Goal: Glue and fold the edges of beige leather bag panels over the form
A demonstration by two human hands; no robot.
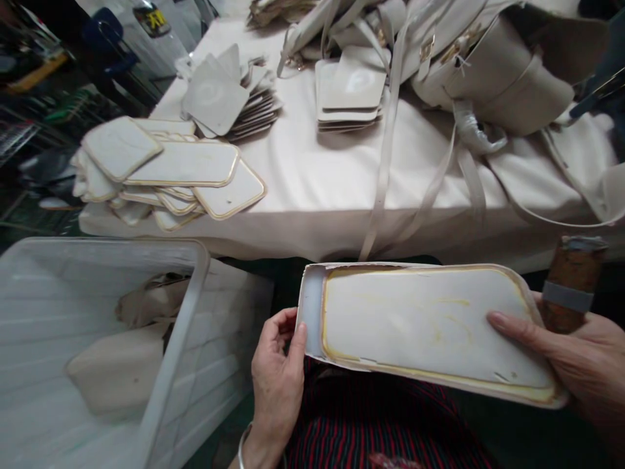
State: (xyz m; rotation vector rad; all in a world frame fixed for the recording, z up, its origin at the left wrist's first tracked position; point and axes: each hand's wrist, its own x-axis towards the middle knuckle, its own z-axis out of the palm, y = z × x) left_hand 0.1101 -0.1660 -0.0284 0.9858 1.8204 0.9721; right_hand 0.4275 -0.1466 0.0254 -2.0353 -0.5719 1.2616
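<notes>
Both grips were clamped on the cream panel (430, 326), held just below the near edge of the tabletop (317, 189): the left hand (278, 371) pinched its turned-up end, and the right hand (581, 358) thumbed the other end beside a brown-handled tool (569, 286). Judging by the glue line, edge-folding seemed in hand. Any next move would call for pressing the rim flat without shifting the panel.

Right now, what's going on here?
A person holds a long cream panel with yellowed edges over their lap: left hand at its left end, right hand at the right end, also gripping a brown-handled tool. Stacks of similar panels and cream bags lie on the table; a white bin stands at left.
</notes>
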